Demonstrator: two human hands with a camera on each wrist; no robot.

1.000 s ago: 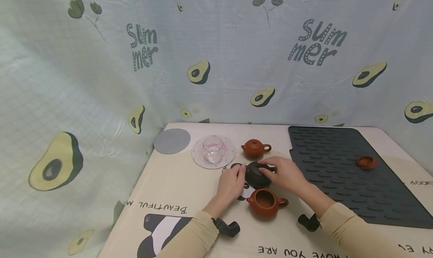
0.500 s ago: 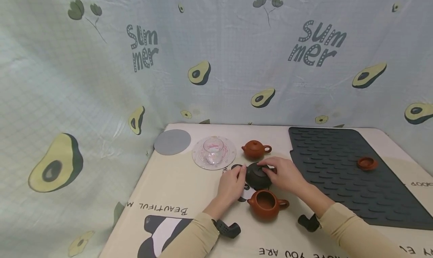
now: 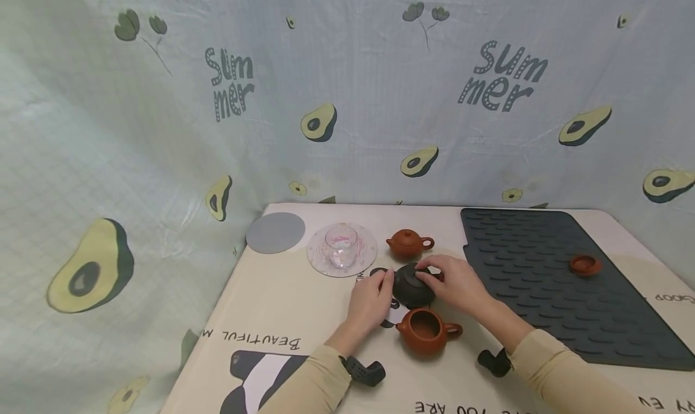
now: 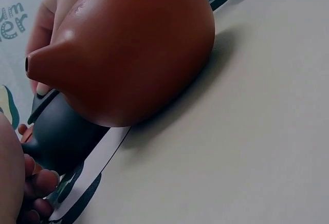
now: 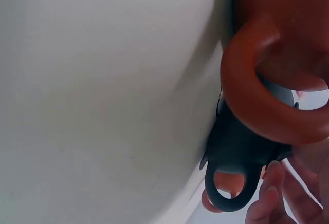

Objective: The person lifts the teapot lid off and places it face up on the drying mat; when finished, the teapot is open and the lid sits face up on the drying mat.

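Note:
A black teapot [image 3: 412,287] stands on the cream table cover [image 3: 282,305] between both hands. My left hand [image 3: 373,294] touches its left, spout side with curled fingers [image 4: 38,183]. My right hand [image 3: 455,281] grips it from the right, fingers over the lid and by its loop handle [image 5: 226,183]. Just in front stands a brown teapot [image 3: 426,329] without a lid, which fills the left wrist view as a brown teapot [image 4: 139,49]; its handle [image 5: 257,100] looms in the right wrist view.
Behind the hands are a small lidded brown teapot [image 3: 408,244], a glass cup on a clear saucer [image 3: 341,249] and a grey round coaster [image 3: 275,233]. A dark ribbed mat [image 3: 543,293] covers the right side, with a brown lid [image 3: 585,264] on it. A printed curtain hangs behind.
Both hands stay on the black teapot with almost no movement. The head view has tilted slightly.

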